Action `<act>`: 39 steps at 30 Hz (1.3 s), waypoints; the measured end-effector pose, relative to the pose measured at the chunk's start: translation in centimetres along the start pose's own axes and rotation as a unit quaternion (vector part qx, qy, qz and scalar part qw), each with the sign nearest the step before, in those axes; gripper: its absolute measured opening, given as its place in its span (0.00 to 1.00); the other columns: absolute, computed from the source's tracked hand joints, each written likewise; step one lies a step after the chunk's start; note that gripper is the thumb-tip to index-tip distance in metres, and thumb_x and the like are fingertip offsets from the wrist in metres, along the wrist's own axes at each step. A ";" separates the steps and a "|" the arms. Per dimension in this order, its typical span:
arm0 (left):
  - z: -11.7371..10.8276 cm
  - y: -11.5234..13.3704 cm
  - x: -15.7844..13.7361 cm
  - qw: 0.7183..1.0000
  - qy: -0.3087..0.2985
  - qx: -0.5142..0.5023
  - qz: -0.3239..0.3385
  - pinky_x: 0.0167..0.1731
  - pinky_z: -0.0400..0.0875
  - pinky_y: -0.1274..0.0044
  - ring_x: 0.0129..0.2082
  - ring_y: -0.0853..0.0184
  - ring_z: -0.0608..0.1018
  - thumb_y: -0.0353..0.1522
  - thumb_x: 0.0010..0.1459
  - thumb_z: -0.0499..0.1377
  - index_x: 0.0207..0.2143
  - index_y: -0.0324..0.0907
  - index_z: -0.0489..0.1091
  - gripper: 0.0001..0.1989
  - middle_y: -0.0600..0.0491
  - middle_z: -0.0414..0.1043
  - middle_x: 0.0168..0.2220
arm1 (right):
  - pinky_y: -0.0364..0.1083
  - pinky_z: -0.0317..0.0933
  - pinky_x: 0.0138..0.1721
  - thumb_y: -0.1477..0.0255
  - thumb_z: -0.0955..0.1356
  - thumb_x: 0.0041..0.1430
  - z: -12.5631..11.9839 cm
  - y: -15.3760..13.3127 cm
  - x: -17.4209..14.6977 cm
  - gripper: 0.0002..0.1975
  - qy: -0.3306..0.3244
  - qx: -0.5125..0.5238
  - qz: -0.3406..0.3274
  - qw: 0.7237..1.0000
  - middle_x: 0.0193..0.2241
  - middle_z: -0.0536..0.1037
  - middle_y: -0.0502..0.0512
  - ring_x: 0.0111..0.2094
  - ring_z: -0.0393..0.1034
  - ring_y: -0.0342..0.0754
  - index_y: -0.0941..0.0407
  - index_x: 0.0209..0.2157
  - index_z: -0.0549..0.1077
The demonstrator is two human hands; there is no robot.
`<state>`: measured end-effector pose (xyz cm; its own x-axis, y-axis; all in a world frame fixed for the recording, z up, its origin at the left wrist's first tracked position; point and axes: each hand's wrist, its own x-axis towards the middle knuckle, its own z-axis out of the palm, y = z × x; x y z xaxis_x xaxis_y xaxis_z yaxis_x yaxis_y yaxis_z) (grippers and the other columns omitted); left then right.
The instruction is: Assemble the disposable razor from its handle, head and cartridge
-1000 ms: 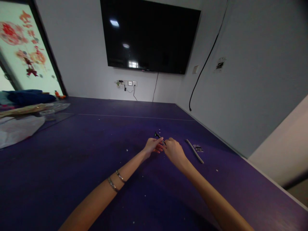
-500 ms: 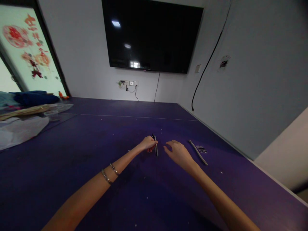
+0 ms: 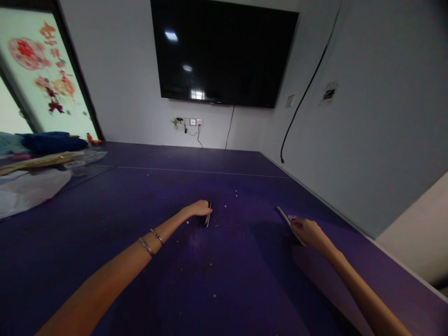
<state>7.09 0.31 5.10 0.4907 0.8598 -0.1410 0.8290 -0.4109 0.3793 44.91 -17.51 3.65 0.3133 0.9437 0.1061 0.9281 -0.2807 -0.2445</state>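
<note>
My left hand [image 3: 199, 208] is closed on a slim, black and silvery tool [image 3: 207, 219] just above the purple surface. Its kind is too small to make out, and the fingers cover part of it. Further right, my right hand [image 3: 310, 232] has its fingers closed on a long, narrow pale strip [image 3: 284, 216], which lies slantwise on the surface. Behind those fingers a bit of a small clear packet [image 3: 291, 217] shows; the hand hides the rest.
White specks dot the purple surface [image 3: 157, 280]. At the left lie folded blue cloth [image 3: 52, 142] and a white plastic bag [image 3: 31, 191]. A black cable [image 3: 301, 102] hangs down the right wall. A large television [image 3: 224, 51] is on the far wall.
My left hand has moved left with the slim tool. My right hand has gone right, from open above the surface to closed at the pale strip, covering most of the packet.
</note>
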 end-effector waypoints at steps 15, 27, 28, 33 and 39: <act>-0.1 1.2 -2.1 0.997 0.022 0.067 -0.018 0.36 0.67 0.72 0.36 0.57 0.77 0.46 0.52 0.52 0.29 0.39 0.75 0.20 0.41 0.76 0.34 | 0.42 0.57 0.29 0.63 0.63 0.53 1.1 0.1 0.1 0.16 -0.006 -0.021 0.015 1.000 0.33 0.78 0.58 0.33 0.73 0.51 0.56 0.38 0.74; 1.6 1.7 -3.6 0.992 0.079 0.084 -0.041 0.38 0.67 0.69 0.39 0.55 0.76 0.38 0.55 0.49 0.33 0.39 0.74 0.17 0.40 0.74 0.38 | 0.42 0.53 0.25 0.61 0.59 0.56 0.9 -1.5 -0.1 0.15 -0.026 -0.058 0.037 0.997 0.26 0.74 0.57 0.27 0.70 0.49 0.56 0.26 0.69; 1.7 1.8 -3.7 0.992 0.081 0.086 -0.038 0.38 0.67 0.69 0.39 0.55 0.76 0.38 0.55 0.49 0.33 0.39 0.74 0.17 0.40 0.74 0.38 | 0.42 0.53 0.25 0.61 0.59 0.56 1.0 -1.7 0.0 0.15 -0.022 -0.052 0.034 0.998 0.26 0.74 0.57 0.28 0.70 0.49 0.56 0.26 0.70; 1.9 2.0 -3.8 0.991 0.091 0.094 -0.041 0.39 0.67 0.69 0.39 0.55 0.76 0.38 0.55 0.49 0.34 0.39 0.74 0.16 0.41 0.74 0.38 | 0.42 0.52 0.25 0.63 0.60 0.56 1.6 -6.0 -0.4 0.16 -0.003 -0.023 0.003 1.000 0.24 0.75 0.57 0.29 0.71 0.48 0.57 0.25 0.71; 2.3 2.2 -3.6 0.989 0.095 0.096 -0.057 0.37 0.68 0.69 0.38 0.56 0.77 0.37 0.55 0.49 0.34 0.39 0.74 0.16 0.41 0.75 0.37 | 0.41 0.56 0.29 0.65 0.60 0.57 2.4 -15.5 -1.4 0.15 -0.018 -0.010 -0.059 0.998 0.29 0.77 0.57 0.32 0.73 0.49 0.57 0.28 0.74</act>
<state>7.81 -4.37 4.38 0.3463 0.9381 0.0085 0.9210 -0.3417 0.1870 29.59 -14.05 5.00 0.1935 0.9762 0.0981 0.9621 -0.1692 -0.2138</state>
